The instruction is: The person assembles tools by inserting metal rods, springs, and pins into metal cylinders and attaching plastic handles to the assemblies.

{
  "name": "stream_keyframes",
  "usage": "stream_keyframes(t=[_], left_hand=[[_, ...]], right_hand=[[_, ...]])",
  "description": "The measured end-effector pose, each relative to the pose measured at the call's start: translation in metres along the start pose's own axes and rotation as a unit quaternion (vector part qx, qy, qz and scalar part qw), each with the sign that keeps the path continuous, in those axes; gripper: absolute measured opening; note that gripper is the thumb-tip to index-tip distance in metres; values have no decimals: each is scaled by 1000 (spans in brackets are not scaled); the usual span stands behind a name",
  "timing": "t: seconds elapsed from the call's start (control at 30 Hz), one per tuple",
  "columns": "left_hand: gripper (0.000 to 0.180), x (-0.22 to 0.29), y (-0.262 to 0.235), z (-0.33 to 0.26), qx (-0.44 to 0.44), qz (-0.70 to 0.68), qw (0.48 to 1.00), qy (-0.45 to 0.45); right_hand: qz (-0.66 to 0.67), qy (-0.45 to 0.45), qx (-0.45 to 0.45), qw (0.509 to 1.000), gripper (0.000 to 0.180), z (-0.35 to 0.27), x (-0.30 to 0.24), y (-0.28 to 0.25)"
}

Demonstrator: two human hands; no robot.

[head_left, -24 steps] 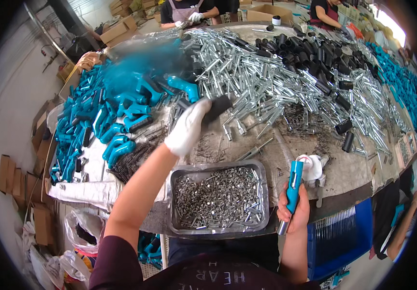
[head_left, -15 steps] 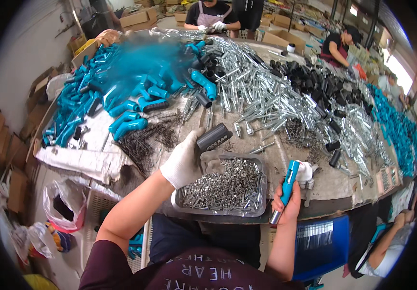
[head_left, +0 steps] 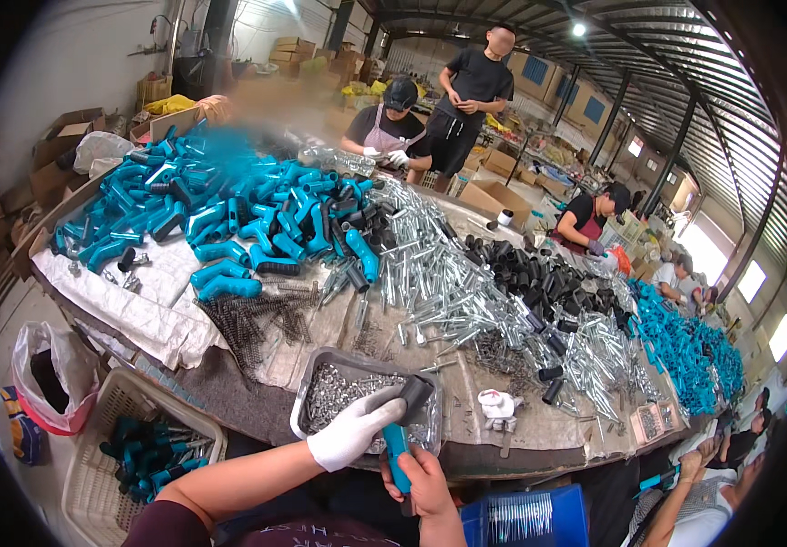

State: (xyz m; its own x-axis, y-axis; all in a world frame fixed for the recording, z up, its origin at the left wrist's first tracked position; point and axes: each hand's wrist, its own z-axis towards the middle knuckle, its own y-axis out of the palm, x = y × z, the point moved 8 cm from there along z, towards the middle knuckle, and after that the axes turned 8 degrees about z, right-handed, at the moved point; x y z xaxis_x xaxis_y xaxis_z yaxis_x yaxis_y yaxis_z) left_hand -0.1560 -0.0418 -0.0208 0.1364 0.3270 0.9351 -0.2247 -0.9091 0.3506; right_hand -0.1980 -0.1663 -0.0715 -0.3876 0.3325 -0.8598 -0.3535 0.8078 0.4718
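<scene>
Over the near edge of the table, my left hand (head_left: 355,430), in a white glove, grips a black plastic sleeve (head_left: 417,392). Just below it, my bare right hand (head_left: 428,488) is wrapped around a teal tubular handle (head_left: 397,447), held roughly upright. The handle's upper end meets the black sleeve; how far one sits inside the other is hidden by my gloved fingers. Behind both hands stands a grey tray (head_left: 298,408) filled with small metal pieces (head_left: 329,390), partly covered by my left hand.
Teal bent handles (head_left: 220,251), metal rods (head_left: 430,273) and black sleeves (head_left: 539,273) lie heaped across the table. Dark springs (head_left: 252,328) lie left of the tray, a white glove (head_left: 499,406) right. A crate (head_left: 83,492) and blue bin (head_left: 521,520) stand below. Co-workers (head_left: 391,128) are beyond.
My hands, apart before, have come together, bringing the black sleeve onto the teal handle's upper end. The handle has moved left, and the view has tilted up to show more of the room.
</scene>
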Motion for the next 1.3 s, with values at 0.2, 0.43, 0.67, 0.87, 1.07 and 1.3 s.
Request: stream_keyframes(t=[0.2, 0.43, 0.67, 0.87, 1.07, 1.3], left_hand=[[62, 38, 9, -13, 33, 138, 979, 148], [49, 61, 29, -32, -1, 476, 865, 160], [26, 68, 43, -30, 107, 633, 704, 303], [29, 71, -25, 39, 54, 749, 639, 169], [17, 50, -178, 84, 107, 864, 482, 97], [18, 124, -148, 48, 259, 738, 576, 237]], right_hand=[[144, -35, -38, 988, 41, -5, 5, 15], [177, -1, -4, 984, 50, -9, 15, 14], [-95, -214, 89, 968, 51, -10, -33, 7], [-174, -109, 200, 958, 19, -7, -50, -25], [-116, -94, 239, 959, 21, -25, -51, -45], [-91, -34, 188, 977, 36, -8, -28, -38]])
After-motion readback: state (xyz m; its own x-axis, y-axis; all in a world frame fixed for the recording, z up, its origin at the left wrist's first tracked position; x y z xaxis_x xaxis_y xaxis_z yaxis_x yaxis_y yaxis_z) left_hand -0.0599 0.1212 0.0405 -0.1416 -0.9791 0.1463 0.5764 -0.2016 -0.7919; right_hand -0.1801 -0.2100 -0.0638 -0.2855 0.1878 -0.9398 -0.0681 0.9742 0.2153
